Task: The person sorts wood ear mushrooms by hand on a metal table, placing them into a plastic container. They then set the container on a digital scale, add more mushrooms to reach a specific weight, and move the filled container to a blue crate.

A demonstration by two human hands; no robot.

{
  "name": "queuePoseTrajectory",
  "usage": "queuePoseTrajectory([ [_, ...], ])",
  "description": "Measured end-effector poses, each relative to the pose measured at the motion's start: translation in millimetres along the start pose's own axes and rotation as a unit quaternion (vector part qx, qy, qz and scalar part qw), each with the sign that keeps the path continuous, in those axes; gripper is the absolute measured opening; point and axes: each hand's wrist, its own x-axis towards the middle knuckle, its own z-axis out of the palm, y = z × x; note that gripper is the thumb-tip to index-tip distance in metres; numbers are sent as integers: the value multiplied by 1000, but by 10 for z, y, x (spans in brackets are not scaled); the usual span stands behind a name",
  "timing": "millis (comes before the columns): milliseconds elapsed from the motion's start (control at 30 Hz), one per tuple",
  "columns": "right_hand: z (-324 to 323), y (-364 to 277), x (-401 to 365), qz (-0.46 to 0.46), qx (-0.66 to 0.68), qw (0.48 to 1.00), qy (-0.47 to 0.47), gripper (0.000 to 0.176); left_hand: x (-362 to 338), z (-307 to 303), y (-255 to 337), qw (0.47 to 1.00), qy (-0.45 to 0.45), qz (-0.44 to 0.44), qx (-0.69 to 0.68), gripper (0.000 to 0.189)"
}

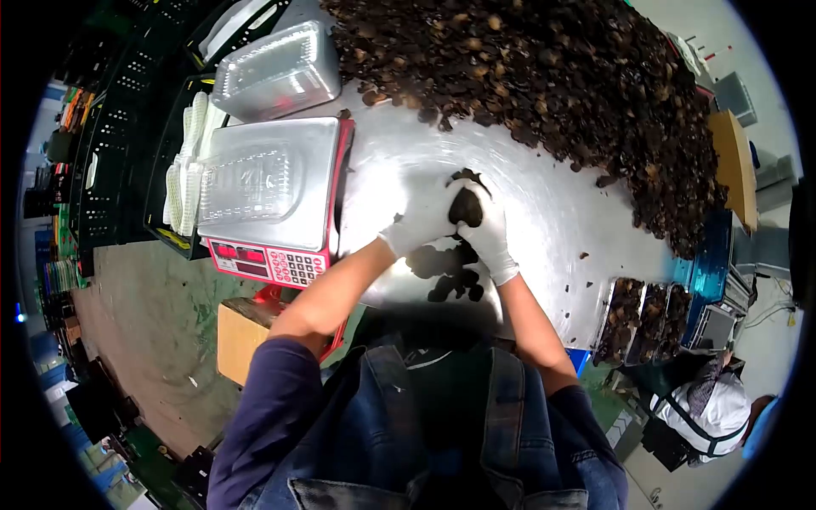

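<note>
Both hands wear white gloves and meet over the metal table. A dark brown, flat, mushroom-like piece [466, 207] is held between them. My right hand [490, 229] curls round its right side, with thumb and fingers closed on it. My left hand [425, 217] touches it from the left, its fingers pressed together against the piece. Another dark piece [467, 178] shows just above the fingertips. Several loose dark pieces [450, 270] lie on the table just below the hands.
A big heap of dark pieces [544, 76] covers the table's far side. At left, a scale [268, 183] bears a clear tray; stacked clear trays [276, 72] stand behind it. Filled trays [642, 319] sit at right. Another person [705, 408] is at lower right.
</note>
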Motion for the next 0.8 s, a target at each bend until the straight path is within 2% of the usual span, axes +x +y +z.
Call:
queuePoseTrajectory([
  [67, 158, 192, -42, 23, -3, 996, 82, 59, 142, 186, -54, 995, 85, -2, -54, 51],
  [100, 130, 106, -1, 0, -23, 995, 100, 56, 252, 324, -160, 987, 103, 39, -113, 42],
  [133, 61, -102, 57, 55, -4, 994, 98, 54, 319, 418, -227, 974, 123, 77, -172, 32],
  [200, 82, -94, 31, 154, 100, 977, 108, 51, 235, 141, 73, 984, 153, 61, -61, 22],
  [267, 122, -285, 118, 172, 186, 958, 135, 48, 294, 93, 37, 984, 160, 59, -58, 20],
  [333, 142, -458, 208, 106, 237, 959, 113, 47, 274, -39, -20, 984, 155, 82, -32, 20],
  [367, 202, -645, 329, 98, 238, 961, 102, 47, 30, -556, 209, 990, 116, -17, -73, 22],
  [400, 253, -896, 429, 61, 180, 978, 90, 46, -144, -856, 216, 989, 125, -20, -75, 22],
  [433, 325, -1139, 519, 23, 120, 989, 80, 45, -297, -1091, 179, 980, 186, -14, -65, 21],
  [467, 483, -1365, 652, 40, 180, 981, 62, 45, -462, -1336, 130, 968, 245, -5, -55, 20],
  [500, 590, -1587, 792, 0, 103, 994, 19, 55, -666, -1696, 71, 959, 278, 43, -39, 19],
  [533, 732, -1887, 921, -44, 48, 998, -10, 53, -858, -1999, -50, 946, 310, 93, -22, 17],
  [567, 998, -2078, 1038, -83, 84, 993, -9, 52, -994, -2129, -211, 941, 332, 57, -24, 20],
  [600, 1180, -2240, 1144, -83, 71, 993, -44, 53, -1124, -2233, -382, 935, 353, 21, -26, 23],
  [633, 1337, -2417, 1219, -70, 129, 983, -109, 55, -1287, -2367, -598, 945, 297, -20, -136, 27],
  [667, 1719, -2290, 1335, -149, 110, 980, -67, 56, -1345, -2473, -848, 906, 416, 72, 44, 29],
  [700, 1965, -2224, 1434, -194, 102, 972, -82, 56, -1466, -2626, -965, 906, 408, 82, 80, 27],
  [733, 2119, -2223, 1476, -211, 132, 963, -103, 57, -1528, -2699, -1190, 936, 338, 3, 95, 31],
  [800, 2392, -2186, 1527, -238, 104, 958, -120, 58, -1721, -2741, -1372, 947, 283, -120, 91, 27],
])
